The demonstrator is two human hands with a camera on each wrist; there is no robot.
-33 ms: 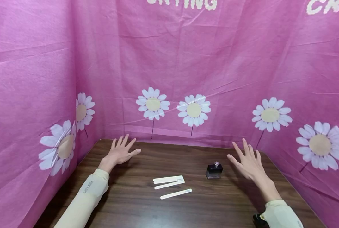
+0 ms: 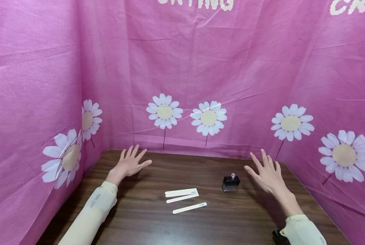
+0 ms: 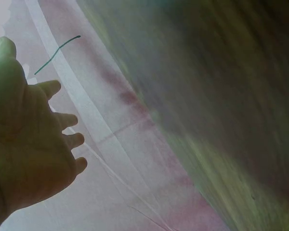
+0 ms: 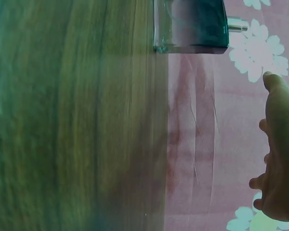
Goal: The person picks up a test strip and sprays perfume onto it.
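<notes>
You have your left hand [image 2: 128, 165] spread at the far left of the table [image 2: 139, 211], with its fingers straight and well separated and its thumb turned inward. Your right hand [image 2: 268, 177] is spread in the same way on the other side, its fingers also straight and its thumb directed toward the bottle [image 2: 230, 184]. Both of your hands look raised over the wood, and the left wrist view shows that palm against the cloth [image 2: 197, 68], apart from the table surface. The bottle stands upright on the table, near your right thumb but not touching it; its glass is dark, clearer toward the base, and a small shiny neck rises from its top. To the left of the bottle, between your two hands and closer to your body, lie the flat pale sticks [image 2: 182, 193], some of them close together in a narrow fan; how many are in this fan, I cannot tell exactly. One lone stick [image 2: 189, 208] lies a little nearer to you, tilted, with small print at its right end. Pale sleeves [image 2: 92, 211] cover your forearms, and the pink cloth behind the table carries white daisies [image 2: 164, 111].
</notes>
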